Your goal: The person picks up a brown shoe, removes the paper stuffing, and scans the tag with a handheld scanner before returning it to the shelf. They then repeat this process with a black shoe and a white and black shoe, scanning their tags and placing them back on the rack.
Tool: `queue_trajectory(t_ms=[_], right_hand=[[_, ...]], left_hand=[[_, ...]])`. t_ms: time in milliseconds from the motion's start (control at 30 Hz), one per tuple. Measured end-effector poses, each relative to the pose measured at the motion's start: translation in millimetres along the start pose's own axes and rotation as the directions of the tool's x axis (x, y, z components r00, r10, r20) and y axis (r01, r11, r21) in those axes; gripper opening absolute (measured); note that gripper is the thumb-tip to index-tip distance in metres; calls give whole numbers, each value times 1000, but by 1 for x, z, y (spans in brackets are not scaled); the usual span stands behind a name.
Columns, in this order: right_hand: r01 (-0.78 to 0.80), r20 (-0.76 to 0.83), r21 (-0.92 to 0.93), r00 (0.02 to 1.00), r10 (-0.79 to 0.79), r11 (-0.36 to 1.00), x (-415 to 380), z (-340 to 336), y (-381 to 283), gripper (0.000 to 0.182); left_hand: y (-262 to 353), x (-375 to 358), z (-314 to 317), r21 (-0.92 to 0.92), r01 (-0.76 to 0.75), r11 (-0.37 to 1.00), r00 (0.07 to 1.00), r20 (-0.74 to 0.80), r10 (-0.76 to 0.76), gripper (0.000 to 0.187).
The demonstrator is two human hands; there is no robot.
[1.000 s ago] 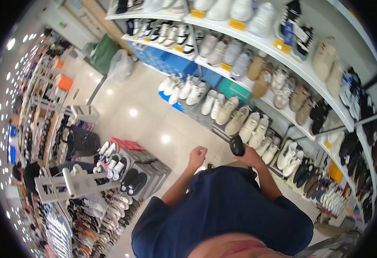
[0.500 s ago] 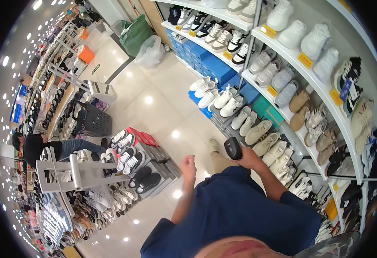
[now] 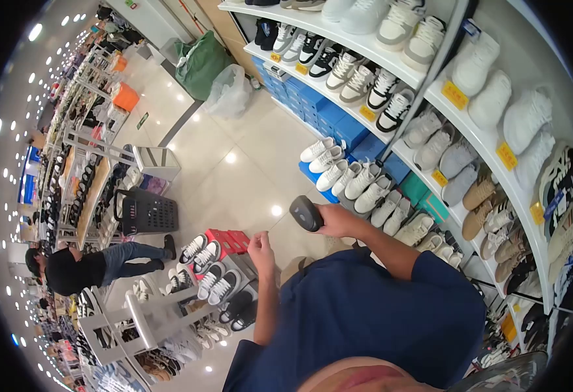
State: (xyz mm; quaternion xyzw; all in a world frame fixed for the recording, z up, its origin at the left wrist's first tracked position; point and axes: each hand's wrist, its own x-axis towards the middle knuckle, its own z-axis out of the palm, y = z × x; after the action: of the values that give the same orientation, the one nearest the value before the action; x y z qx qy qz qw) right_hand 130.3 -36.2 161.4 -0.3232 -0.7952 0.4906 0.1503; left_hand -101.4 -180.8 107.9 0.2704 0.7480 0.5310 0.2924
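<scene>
A black handheld scanner [image 3: 306,213] with a rounded head sits in my right hand [image 3: 336,221], whose fingers wrap round its grip. My right arm reaches forward over the tiled floor, left of the white sneakers [image 3: 369,186] on shoe boxes. My left hand [image 3: 261,251] is raised with its fingers curled together, and nothing shows in it. Nearest to that hand are the red shoe boxes [image 3: 229,240] and the black-and-white sneakers [image 3: 220,284] on the display at left.
Curved wall shelves [image 3: 472,136] full of shoes and yellow price tags run along the right. A dark shopping basket [image 3: 148,212] stands at left, near a person in black [image 3: 77,269]. A green bag [image 3: 201,65] and a clear plastic bag [image 3: 229,91] lie at the back.
My right hand has moved left and forward with the scanner, away from the shelf shoes. My left hand has shifted left, closer to the red boxes. The view has turned, and the person stands farther upright.
</scene>
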Motion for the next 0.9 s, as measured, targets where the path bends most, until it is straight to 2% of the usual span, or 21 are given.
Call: queue_trajectory(t_ms=[33,100,133,200,267,300,367,433,567,700,767,800,867,900], right_hand=[[3,1,1,1000,-3,1000,17,-4,-2,46],[23,-27,21,999,-22,1000,51,-6,-9,46],[29,-30,23,999,-28,999,65,-6,-12,46],[-3,-57,147,998,11,989,91,-4,-13,46],[-46,-21,122,999,49,991,119,3,-9,47],[-100,15,98,995,99,990,131,8,-6,48],[-81,22,56,997,80,995,160,21,7,49],[-128,43,39,991,126,991,193,29,2,50],[-215,-22,25,976,216,976,279,31,-19,53],[-178,-163,66,969,186,982,365,12,-64,49],[-153,-231,154,955,186,976,399,4,-76,46],[-115,-267,171,951,158,979,414,3,-77,44],[-119,-294,191,940,173,974,441,-5,-83,44],[-124,-302,211,935,185,970,452,-11,-86,43]], left_hand=[[-2,15,3,1,-1,1000,1000,-3,1,21],[-10,41,11,-116,82,990,996,-23,-85,21],[-9,52,14,-134,114,984,993,26,-112,21],[-18,72,25,-127,71,989,997,48,-65,21],[-26,98,25,-127,37,991,998,64,-29,21],[-28,110,22,-77,9,997,994,111,0,22],[-31,144,15,-40,-26,999,987,155,32,24],[-29,189,-1,36,41,998,979,200,-48,25],[-9,300,-37,62,-42,997,982,188,30,25],[36,415,-63,101,-166,981,956,259,135,20],[63,462,-66,-5,-239,971,943,237,233,20],[77,483,-69,-7,-247,969,938,251,241,20],[99,522,-70,-58,-108,992,955,271,120,19],[103,539,-66,-62,-113,992,951,283,126,19]])
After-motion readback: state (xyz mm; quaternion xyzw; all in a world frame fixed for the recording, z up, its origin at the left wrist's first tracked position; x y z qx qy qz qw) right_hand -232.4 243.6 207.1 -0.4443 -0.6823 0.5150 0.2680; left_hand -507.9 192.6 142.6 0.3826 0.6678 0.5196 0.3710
